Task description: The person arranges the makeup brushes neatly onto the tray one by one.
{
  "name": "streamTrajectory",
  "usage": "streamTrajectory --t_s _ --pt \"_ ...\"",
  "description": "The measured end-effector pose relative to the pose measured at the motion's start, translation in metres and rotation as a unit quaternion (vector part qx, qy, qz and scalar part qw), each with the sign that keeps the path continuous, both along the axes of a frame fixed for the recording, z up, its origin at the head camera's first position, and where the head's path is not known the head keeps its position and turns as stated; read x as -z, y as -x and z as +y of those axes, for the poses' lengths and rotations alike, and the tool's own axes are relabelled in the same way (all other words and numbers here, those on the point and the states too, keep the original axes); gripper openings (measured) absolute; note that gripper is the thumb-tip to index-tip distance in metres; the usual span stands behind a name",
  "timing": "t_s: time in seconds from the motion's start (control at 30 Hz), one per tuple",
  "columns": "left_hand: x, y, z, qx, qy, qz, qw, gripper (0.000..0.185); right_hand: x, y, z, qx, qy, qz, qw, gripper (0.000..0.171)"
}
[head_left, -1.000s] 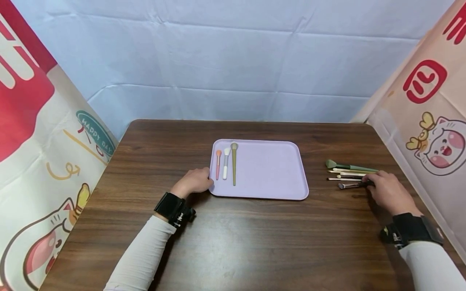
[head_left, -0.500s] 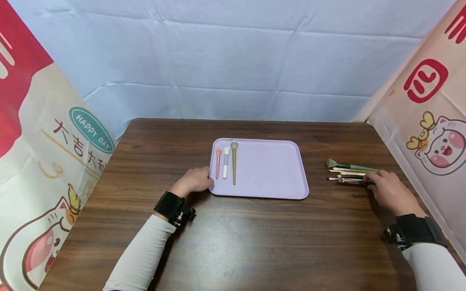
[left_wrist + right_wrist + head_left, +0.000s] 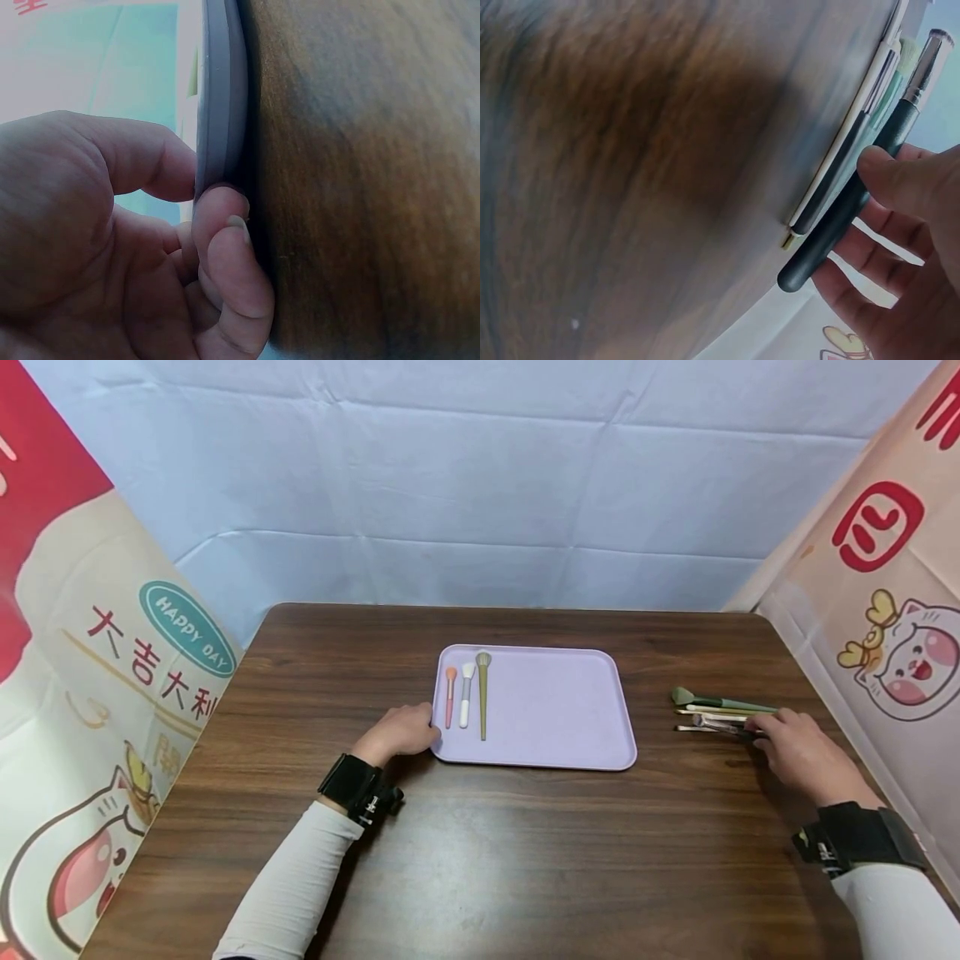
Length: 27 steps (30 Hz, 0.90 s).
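My left hand (image 3: pixel 397 732) grips the left edge of a lilac tray (image 3: pixel 555 710). In the left wrist view the thumb lies over the tray's rim (image 3: pixel 217 90) and curled fingers sit beneath it. Side by side along the tray's left lie an orange-tipped pink makeup brush (image 3: pixel 449 697), a white-tipped one (image 3: pixel 465 695) and an olive one (image 3: pixel 483 697). At the table's right, my right hand (image 3: pixel 810 758) pinches a black makeup brush (image 3: pixel 840 214) with a silver ferrule between thumb and fingers. In the right wrist view it looks raised above the other brushes.
Beside the right hand lie several makeup brushes, with a green one (image 3: pixel 720 702) farthest back and thin pale-handled ones (image 3: pixel 708 711) in front. The wooden table (image 3: pixel 525 860) meets a pale blue cloth (image 3: pixel 480 485) behind and printed banners (image 3: pixel 900 652) at both sides.
The silver head of the black brush has moved back over the thin brushes as the right hand lifts and turns it. My left hand and the tray stay put; the left banner has shifted.
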State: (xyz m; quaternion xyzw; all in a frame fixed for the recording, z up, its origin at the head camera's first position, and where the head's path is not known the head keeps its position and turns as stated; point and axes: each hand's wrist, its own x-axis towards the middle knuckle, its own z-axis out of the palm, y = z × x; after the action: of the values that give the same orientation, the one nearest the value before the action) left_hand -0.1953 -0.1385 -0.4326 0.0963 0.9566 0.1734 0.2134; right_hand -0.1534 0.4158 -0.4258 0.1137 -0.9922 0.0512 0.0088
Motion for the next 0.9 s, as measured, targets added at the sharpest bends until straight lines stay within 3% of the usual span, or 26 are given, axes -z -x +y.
streamTrajectory --t_s 0.73,0.9 --pt "0.002 0.001 0.0 -0.005 -0.007 0.002 1.0 0.029 -0.013 0.011 -0.039 -0.086 0.003 0.048 0.995 0.025" --pt "0.002 -0.001 0.001 -0.009 -0.009 -0.001 0.9999 0.028 -0.016 0.015 -0.052 -0.092 -0.003 0.034 0.995 0.027"
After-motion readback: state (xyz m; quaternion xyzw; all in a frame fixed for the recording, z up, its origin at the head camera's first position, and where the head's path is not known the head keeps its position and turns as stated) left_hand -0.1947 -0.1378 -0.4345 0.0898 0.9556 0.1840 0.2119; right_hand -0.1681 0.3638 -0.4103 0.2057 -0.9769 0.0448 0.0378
